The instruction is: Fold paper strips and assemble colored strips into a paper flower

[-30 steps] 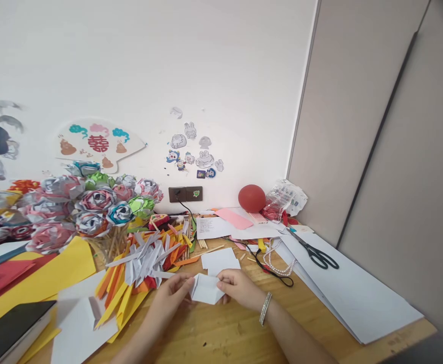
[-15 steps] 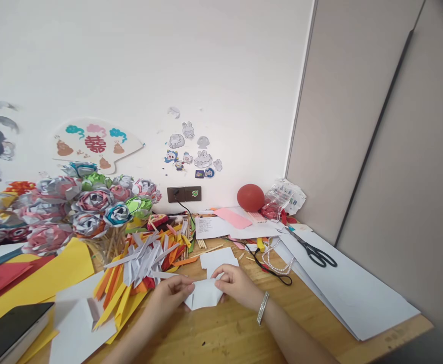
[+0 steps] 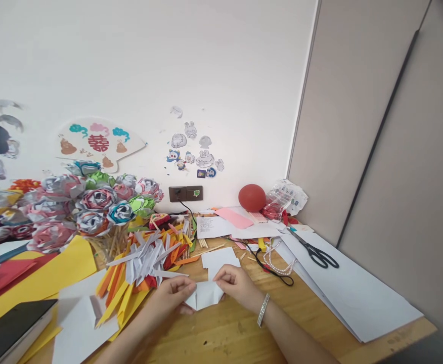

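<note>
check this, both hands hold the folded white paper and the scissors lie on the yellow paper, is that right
Wrong place for the scissors: the head view shows them on the large white sheets. The left hand and right hand do hold the folded white paper.

Bare tabletop [image 3: 225,338] between forearms [image 3: 293,331]; paper strips [image 3: 117,298] crowd left, cable [image 3: 258,261] and bead string [image 3: 266,259] beyond right hand [image 3: 238,287].

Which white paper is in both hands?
The small folded piece, creased and pinched at both ends; the other white papers lie on the table.
</note>
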{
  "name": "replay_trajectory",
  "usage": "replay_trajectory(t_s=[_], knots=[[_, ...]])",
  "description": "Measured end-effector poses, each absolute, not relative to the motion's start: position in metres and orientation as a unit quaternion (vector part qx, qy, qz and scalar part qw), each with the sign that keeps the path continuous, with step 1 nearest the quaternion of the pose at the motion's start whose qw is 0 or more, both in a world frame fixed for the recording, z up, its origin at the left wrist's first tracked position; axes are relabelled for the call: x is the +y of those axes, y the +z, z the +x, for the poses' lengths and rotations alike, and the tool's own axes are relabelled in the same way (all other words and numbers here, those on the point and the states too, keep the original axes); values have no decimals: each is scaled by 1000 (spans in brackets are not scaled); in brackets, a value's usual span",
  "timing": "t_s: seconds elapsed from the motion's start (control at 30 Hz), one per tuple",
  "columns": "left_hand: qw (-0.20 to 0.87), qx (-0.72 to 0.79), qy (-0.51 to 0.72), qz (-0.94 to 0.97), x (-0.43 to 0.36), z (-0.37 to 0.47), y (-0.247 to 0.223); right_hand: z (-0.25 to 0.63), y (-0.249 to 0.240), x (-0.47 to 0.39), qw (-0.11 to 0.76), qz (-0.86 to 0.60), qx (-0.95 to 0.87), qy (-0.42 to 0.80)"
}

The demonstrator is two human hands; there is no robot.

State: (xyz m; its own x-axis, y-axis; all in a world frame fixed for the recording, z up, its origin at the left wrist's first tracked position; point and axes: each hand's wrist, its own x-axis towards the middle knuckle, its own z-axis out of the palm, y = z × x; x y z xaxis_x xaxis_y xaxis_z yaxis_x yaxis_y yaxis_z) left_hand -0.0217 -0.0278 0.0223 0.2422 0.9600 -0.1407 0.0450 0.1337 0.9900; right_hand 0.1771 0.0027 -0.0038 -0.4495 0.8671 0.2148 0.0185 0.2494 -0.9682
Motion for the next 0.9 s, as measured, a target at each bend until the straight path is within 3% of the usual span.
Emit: replay_trajectory(t_s=[0.3, 0.47, 0.63, 0.9], knots=[[594, 461, 395, 528, -27, -27, 27, 179, 6, 1, 409, -301, -685, 523], [606, 455, 409, 508, -28, -25, 26, 178, 3, 1, 419, -316, -722, 451], [653, 451, 343, 503, -35, -22, 30, 177, -2, 2, 400, -347, -767, 362], [633, 468, 321, 526, -33, -20, 24, 179, 3, -2, 364, -325, -807, 333]])
